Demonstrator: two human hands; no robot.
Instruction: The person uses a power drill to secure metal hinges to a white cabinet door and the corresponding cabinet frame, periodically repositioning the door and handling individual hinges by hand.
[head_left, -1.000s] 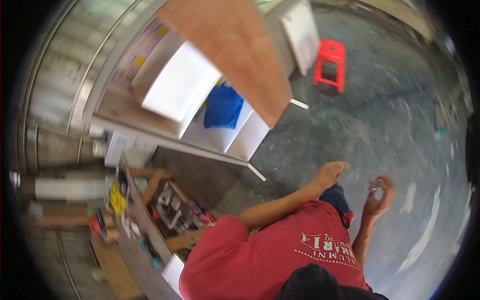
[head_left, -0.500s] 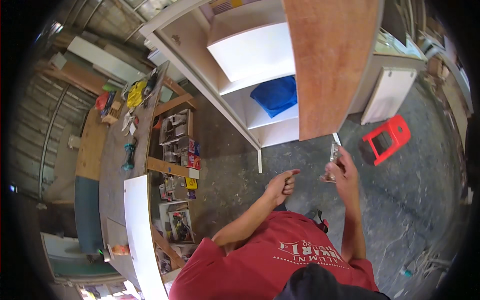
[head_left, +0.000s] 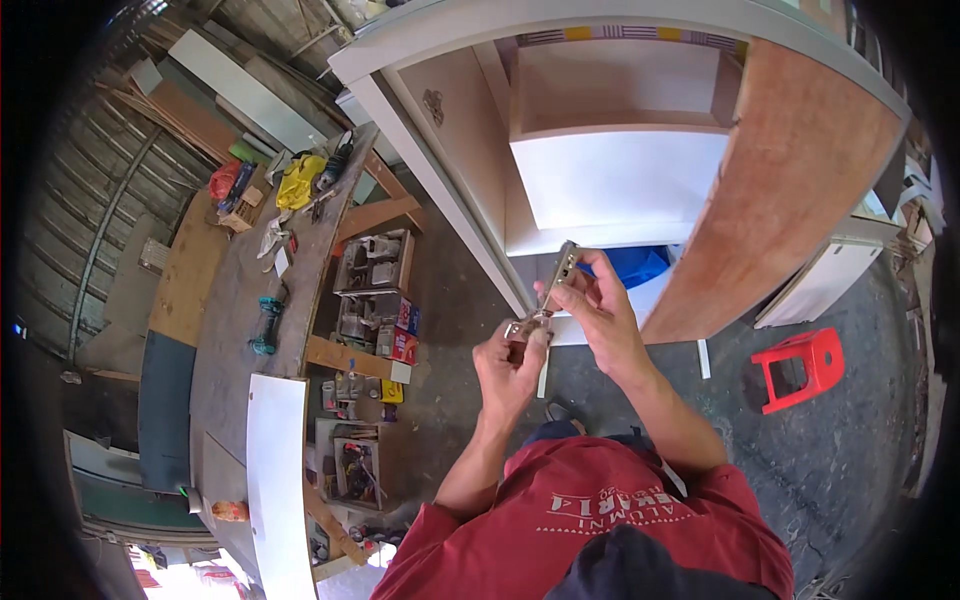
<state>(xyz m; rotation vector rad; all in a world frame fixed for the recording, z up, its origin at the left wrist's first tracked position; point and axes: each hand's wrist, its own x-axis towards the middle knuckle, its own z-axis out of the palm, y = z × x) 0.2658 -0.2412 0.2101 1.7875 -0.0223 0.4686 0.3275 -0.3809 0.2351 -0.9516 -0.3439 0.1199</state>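
fingers of the right hand (head_left: 605, 312) are clamped on the upper part of a silver, narrow, perforated metal fitting (head_left: 565, 270), hinge-like in form; thumb and fingertips of the left hand (head_left: 510, 370) are pinched together at its lower end. the fitting is held up between both hands, ahead of the chest and, from this viewpoint, across the lower front edge of a tall white cabinet with an open front (head_left: 445, 190). whether it is one piece or two cannot be determined, as the fingers cover the middle.

risk assessment: the hold is by fingertips on small, apparently smooth metal. an uneven twist could cause it to slip and fall to the floor. if the fitting is jointed, sudden folding could nip a fingertip where the hands meet.

surface and room: the floor is dark grey, scuffed and marked (head_left: 780, 470). inside the cabinet are a white box-like unit (head_left: 620, 180) and, below it, a crumpled blue cloth or bag (head_left: 640, 265); a reddish-brown wooden panel (head_left: 790, 190) covers its right side. a red plastic stool (head_left: 800, 368) stands to the right. to the left, a long grey-topped workbench (head_left: 230, 340) bears a teal-and-black power tool (head_left: 267, 325) and a yellow bag-like item (head_left: 300, 182); boxes of assorted hardware sit beneath.
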